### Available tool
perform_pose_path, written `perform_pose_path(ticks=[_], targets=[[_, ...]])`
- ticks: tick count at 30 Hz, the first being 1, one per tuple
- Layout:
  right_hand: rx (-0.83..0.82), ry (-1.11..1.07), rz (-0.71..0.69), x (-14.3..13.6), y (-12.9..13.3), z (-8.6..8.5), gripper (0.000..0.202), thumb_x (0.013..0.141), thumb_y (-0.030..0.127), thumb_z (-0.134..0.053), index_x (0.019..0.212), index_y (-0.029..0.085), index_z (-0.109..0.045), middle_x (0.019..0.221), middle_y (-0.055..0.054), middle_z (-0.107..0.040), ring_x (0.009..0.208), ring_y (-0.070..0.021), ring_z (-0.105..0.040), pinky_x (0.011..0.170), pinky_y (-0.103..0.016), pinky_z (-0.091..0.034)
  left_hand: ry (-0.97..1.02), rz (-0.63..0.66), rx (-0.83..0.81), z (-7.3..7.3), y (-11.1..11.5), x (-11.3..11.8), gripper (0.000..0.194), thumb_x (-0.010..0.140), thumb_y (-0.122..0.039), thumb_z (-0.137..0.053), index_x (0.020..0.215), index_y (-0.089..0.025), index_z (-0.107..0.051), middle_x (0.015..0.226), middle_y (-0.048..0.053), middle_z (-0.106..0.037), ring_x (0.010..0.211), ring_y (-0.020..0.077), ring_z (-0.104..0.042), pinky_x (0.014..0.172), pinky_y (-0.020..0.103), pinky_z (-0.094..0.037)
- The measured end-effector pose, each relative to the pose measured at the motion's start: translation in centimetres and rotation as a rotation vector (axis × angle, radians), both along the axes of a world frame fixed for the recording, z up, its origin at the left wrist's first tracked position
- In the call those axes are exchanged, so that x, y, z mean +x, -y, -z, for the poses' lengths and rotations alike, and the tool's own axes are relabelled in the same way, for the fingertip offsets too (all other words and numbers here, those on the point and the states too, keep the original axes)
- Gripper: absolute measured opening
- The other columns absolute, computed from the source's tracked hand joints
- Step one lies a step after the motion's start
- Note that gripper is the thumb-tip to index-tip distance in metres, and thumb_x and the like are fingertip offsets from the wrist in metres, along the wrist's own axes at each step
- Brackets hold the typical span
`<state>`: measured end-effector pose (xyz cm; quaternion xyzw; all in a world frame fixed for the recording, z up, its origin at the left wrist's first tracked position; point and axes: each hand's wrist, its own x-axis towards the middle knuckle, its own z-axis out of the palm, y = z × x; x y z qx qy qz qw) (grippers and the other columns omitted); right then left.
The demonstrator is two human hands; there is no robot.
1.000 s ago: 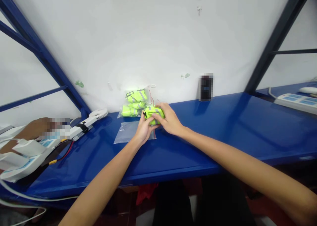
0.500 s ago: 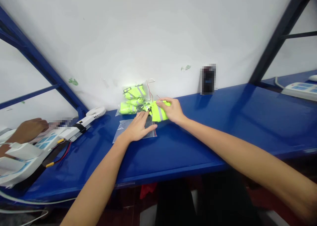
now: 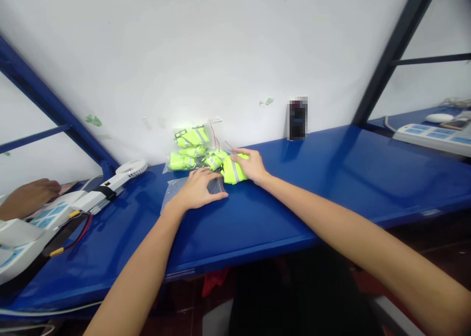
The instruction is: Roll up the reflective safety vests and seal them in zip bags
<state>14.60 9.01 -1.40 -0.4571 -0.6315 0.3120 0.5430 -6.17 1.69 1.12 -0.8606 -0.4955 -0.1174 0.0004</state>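
Note:
My right hand [image 3: 252, 165] grips a folded neon-yellow reflective strap [image 3: 232, 171] with a silver stripe, thumb on top and fingers behind it. The strap is low over the blue table. My left hand [image 3: 198, 188] rests on a clear zip bag [image 3: 172, 188] lying flat, thumb and fingers spread apart near the bag's red-lined opening. Part of the bag is hidden under this hand. Just behind both hands is a pile of similar yellow straps [image 3: 182, 161], some in clear bags. One bagged strap [image 3: 193, 136] leans against the wall.
A white fan [image 3: 131, 168] and white device with a black band [image 3: 108, 191] lie to the left. Another person's hand [image 3: 35, 196] is there, beside white power strips and cables. A blurred dark box [image 3: 298, 119] stands against the wall. The blue table's [image 3: 331, 179] front edge runs below.
The view has swung slightly to the right. My left fingers have drawn back from the straps and opened wider at the bag's mouth. My right hand keeps hold of the folded strap.

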Motion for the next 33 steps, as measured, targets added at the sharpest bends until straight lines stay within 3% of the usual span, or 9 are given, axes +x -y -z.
perform_pose_path(ticks=[9,14,25,29,33], targets=[[-0.057,0.06,0.097,0.2,-0.1,-0.2,0.021,0.077,0.038,-0.071,0.09,0.022,-0.079,0.094,-0.003,-0.078,0.093,-0.023,-0.069,0.084,-0.032,-0.048,0.085,-0.014,0.049,0.1,0.0,0.2,0.047,0.079,-0.067,-0.061,0.1,-0.025,-0.068,0.114,0.007,-0.068,0.126,0.0345,-0.049,0.106,0.051,-0.032],[-0.06,0.022,0.089,0.2,-0.2,-0.1,0.023,0.077,0.038,-0.071,0.092,0.022,-0.079,0.094,-0.003,-0.078,0.092,-0.0224,-0.069,0.083,-0.03,-0.049,0.123,0.026,0.007,-0.2,0.5,0.9,0.038,0.084,-0.058,-0.06,0.094,-0.022,-0.063,0.094,0.005,-0.068,0.089,0.0237,-0.061,0.083,0.036,-0.044],[0.049,0.162,-0.004,0.8,0.4,-1.0,0.022,0.08,0.037,-0.068,0.093,0.023,-0.078,0.102,-0.003,-0.077,0.099,-0.022,-0.068,0.09,-0.03,-0.047,0.194,-0.007,-0.211,-0.2,0.6,1.8,0.028,0.087,-0.049,-0.058,0.086,-0.022,-0.054,0.06,-0.005,-0.048,0.057,0.0147,-0.049,0.059,0.027,-0.033],[-0.001,0.187,-0.024,1.9,-0.2,-1.2,0.026,0.079,0.042,-0.069,0.093,0.023,-0.078,0.1,-0.003,-0.077,0.097,-0.0225,-0.068,0.087,-0.031,-0.048,0.189,-0.017,-0.22,-0.4,0.8,2.0,0.026,0.087,-0.048,-0.056,0.091,-0.022,-0.056,0.059,-0.006,-0.044,0.055,0.014,-0.045,0.057,0.027,-0.031],[0.02,0.2,-0.06,2.5,-0.6,-1.2,0.026,0.077,0.043,-0.07,0.089,0.021,-0.078,0.092,-0.001,-0.076,0.091,-0.0221,-0.067,0.083,-0.03,-0.048,0.234,0.017,-0.249,-0.5,1.2,2.2,0.03,0.087,-0.05,-0.056,0.08,-0.021,-0.053,0.06,-0.005,-0.04,0.056,0.0129,-0.04,0.056,0.026,-0.029]])
